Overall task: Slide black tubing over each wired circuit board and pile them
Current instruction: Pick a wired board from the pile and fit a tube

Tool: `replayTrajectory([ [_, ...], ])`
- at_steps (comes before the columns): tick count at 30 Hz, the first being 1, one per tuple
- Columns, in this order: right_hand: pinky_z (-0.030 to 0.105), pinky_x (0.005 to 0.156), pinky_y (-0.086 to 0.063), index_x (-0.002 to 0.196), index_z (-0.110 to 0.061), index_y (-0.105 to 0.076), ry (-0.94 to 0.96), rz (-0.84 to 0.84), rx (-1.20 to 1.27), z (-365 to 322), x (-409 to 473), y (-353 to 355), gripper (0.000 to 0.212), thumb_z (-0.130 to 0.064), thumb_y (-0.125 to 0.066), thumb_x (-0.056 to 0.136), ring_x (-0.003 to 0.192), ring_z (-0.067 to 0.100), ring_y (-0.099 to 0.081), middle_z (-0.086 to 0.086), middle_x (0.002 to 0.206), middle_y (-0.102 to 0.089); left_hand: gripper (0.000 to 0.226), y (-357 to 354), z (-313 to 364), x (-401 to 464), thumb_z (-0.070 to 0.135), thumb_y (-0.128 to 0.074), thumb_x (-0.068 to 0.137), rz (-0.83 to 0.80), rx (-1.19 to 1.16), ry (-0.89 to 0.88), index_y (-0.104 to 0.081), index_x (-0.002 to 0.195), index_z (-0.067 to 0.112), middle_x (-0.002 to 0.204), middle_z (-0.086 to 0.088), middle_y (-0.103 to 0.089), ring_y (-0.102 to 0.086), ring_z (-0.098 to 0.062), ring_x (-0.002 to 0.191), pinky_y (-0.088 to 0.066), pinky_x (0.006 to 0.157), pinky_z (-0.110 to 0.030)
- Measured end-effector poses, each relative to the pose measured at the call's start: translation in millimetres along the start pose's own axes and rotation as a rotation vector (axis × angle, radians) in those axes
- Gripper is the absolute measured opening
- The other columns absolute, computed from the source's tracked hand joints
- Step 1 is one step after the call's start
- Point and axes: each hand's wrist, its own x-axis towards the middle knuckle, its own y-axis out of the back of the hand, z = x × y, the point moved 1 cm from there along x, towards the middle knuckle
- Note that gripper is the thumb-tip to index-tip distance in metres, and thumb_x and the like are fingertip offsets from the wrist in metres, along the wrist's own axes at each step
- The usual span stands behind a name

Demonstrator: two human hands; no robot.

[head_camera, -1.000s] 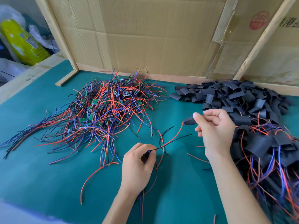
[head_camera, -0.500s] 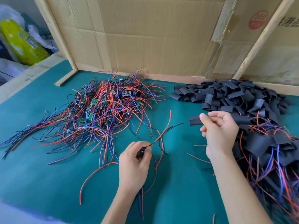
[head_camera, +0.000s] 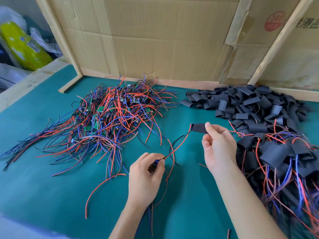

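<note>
Left hand [head_camera: 145, 171] pinches the board [head_camera: 155, 164] near centre of the table [head_camera: 43, 187]; right hand [head_camera: 218, 145] pinches a tube [head_camera: 199, 128] just beyond, wire tips at its mouth. Judgement: keep tube mouth open, feed both wires together, then slide it down over the board.

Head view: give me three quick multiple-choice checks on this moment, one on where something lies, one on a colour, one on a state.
1. Where is the pile of empty black tubing pieces?
A. far right, by the cardboard wall
B. near left corner
C. under the left hand

2. What colour is the table mat?
A. grey
B. teal green
C. yellow

3. What is the right hand doing?
A. resting flat
B. pinching one black tube
C. holding scissors

Answers: 1 A, the pile sits against the cardboard wall. 2 B, bare mat shows teal green. 3 B, thumb and finger pinch the tube at the red wire tip.
</note>
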Motion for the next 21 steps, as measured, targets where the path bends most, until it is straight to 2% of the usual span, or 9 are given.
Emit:
replayTrajectory([
  [5,0.020,0.046,-0.042,0.087,-0.011,-0.058,0.213,0.013,-0.150,-4.8,-1.7,1.5,0.017,-0.001,-0.070,0.095,0.047,0.011,-0.054,-0.006,0.059,-0.062,0.016,0.2,-1.7,-0.5,0.007,-0.074,0.087,-0.022,0.020,-0.008,-0.076,0.085,0.023,0.073,0.011,-0.061,-0.058,-0.012,0.070,-0.039,0.063,-0.012],
  [10,0.022,0.045,-0.042,0.089,-0.011,-0.058,0.327,-0.019,-0.246,-9.1,-3.2,2.6,0.018,-0.001,-0.072,0.093,0.048,0.013,-0.056,0.001,0.071,-0.065,0.015,-0.2,-0.7,-0.6,0.010,-0.072,0.087,-0.015,0.013,-0.020,-0.076,0.084,0.024,0.074,0.010,-0.063,-0.059,-0.014,0.070,-0.044,0.065,-0.019],
  [14,0.023,0.043,-0.043,0.092,-0.014,-0.059,0.409,-0.080,-0.355,-15.2,-2.7,4.3,0.020,-0.003,-0.076,0.090,0.048,0.014,-0.058,-0.004,0.072,-0.068,0.018,-0.8,-0.3,-1.1,0.005,-0.074,0.087,-0.022,0.022,-0.011,-0.076,0.084,0.023,0.076,0.008,-0.065,-0.060,-0.016,0.071,-0.046,0.068,-0.025],
  [17,0.022,0.043,-0.044,0.095,-0.017,-0.058,0.430,-0.132,-0.450,-17.3,-2.4,4.6,0.023,-0.005,-0.077,0.089,0.049,0.013,-0.059,-0.004,0.074,-0.071,0.020,-0.4,-0.5,-0.9,0.002,-0.075,0.086,-0.019,0.027,-0.009,-0.076,0.084,0.022,0.076,0.009,-0.065,-0.060,-0.015,0.072,-0.047,0.069,-0.026],
  [21,0.022,0.044,-0.042,0.100,-0.015,-0.057,0.332,-0.160,-0.429,-15.0,-1.4,4.3,0.027,-0.002,-0.077,0.088,0.048,0.012,-0.055,-0.002,0.072,-0.072,0.020,0.6,-0.6,-0.2,0.001,-0.074,0.087,0.011,0.014,-0.006,-0.076,0.085,0.021,0.075,0.010,-0.063,-0.059,-0.013,0.072,-0.042,0.065,-0.014],
])
